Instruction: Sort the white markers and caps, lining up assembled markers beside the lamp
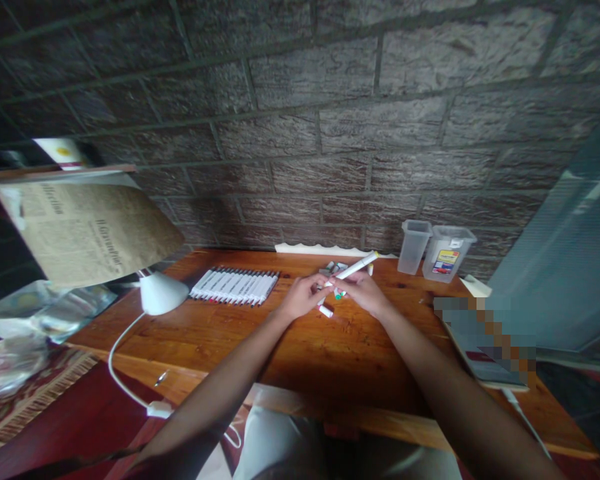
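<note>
Left hand (304,297), right hand (361,294), both gripping white marker (354,268)

Two clear plastic containers (414,247) stand near the brick wall (300,153).

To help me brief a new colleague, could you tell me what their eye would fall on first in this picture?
The eye goes first to the two hands at the middle of the wooden table, holding a white marker between them. To their left lies a neat row of white markers, with a white desk lamp further left, while two clear plastic tubs stand at the back right against the dark brick wall.
</note>
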Demonstrator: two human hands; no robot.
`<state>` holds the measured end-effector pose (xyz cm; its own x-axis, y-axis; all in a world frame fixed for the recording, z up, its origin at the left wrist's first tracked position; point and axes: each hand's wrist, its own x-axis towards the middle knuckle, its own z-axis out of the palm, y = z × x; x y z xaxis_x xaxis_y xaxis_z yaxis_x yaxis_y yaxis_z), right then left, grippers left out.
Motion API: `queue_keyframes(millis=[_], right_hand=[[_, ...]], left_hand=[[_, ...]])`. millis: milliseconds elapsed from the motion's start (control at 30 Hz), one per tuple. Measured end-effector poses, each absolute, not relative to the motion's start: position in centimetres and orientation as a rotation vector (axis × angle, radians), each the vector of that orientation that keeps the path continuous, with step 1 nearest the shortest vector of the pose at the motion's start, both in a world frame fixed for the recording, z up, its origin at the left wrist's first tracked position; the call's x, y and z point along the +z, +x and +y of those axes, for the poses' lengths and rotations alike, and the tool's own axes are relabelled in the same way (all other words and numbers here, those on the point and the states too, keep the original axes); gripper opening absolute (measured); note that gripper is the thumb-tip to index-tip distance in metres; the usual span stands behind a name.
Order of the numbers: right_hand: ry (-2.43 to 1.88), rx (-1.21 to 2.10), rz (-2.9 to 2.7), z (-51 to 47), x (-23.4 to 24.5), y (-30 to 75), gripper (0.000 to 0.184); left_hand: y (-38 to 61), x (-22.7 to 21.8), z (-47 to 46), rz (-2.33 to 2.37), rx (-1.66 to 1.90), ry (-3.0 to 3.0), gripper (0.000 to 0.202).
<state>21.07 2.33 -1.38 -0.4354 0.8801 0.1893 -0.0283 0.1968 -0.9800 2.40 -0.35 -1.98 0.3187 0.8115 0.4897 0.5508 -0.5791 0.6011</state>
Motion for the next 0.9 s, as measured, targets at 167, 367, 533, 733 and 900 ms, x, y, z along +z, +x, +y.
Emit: queue_keyframes(millis=[167, 367, 533, 733, 900], right_hand=[[-0.927, 1.222, -1.613, 2.8, -1.5, 21.2, 0.042], [-1.041, 1.229, -1.452, 3.3, -1.5, 21.3, 0.032], [-1.06, 1.111, -1.564, 3.5, -2.2, 21.3, 0.026], [-1.056, 0.871, -1.709, 3.6, -2.3, 21.8, 0.033], [-1.028, 0.869, -1.725, 3.4, -2.3, 21.6, 0.043]], left_hand=[[2.6, -1.9, -0.4, 1.225, 1.138, 2.285, 0.03], [2.7, -1.6, -0.6, 1.235, 1.146, 2.28, 0.031], [2.7, -1.6, -0.6, 1.231, 1.143, 2.287, 0.03], [2.6, -1.6, -0.7, 1.24, 1.091, 2.304, 0.033], [2.6, -1.6, -0.7, 1.243, 1.064, 2.296, 0.033]])
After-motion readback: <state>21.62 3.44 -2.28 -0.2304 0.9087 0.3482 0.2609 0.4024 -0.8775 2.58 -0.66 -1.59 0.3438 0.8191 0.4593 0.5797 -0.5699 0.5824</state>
